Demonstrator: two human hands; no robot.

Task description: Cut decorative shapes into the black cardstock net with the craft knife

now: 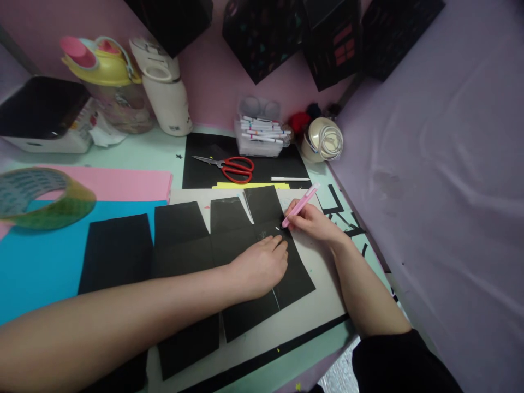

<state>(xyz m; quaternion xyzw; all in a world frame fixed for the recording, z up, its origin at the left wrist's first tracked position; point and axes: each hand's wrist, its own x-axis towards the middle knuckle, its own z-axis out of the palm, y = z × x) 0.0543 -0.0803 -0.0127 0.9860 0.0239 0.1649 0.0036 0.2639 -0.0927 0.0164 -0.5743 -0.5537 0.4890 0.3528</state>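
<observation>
Head cam, looking down at the desk. Nearest, at 6-7 o'clock, the left forearm comes across and the left hand [260,267] lies palm-down on the black paper cutout [184,240]. Fingers are flat and close together, gripping nothing, just pressing, prob so the sheet doesn't slide.

Just past it, at 1 o'clock from that hand, the right hand [313,221] pinches a pink pen-style tool [301,204] btw thumb and fingers in a writing grip. Its white tip is down on the paper right by the left fingertips. Can't tell if it's a cutter or a pen. There are faint pale marks on the black next to the tip.

The cutout lies flat w/ flaps pointing toward 12, on a grey board [319,295] which I'd guess protects the desk. Black offcut strips [344,213] sit at 3 o'clock of the right hand, off the board.

At 9 o'clock there's a blue sheet [36,262], w/ a pink sheet [123,183] beyond it and a tape roll [45,199] at 10.

Further back at 12, red scissors [231,166] and a white pen [290,178] lie on another black sheet, reachable but clear of the hands. Behind them are a clear box of markers [262,134], a jar [323,139] at 1, and a yellow-lidded bottle [106,76] and white appliance [166,93] at 10-11.

Furthest back, black paper houses [262,38] stand against the pink wall. Purple cloth [450,164] fills the 2-4 o'clock side.
</observation>
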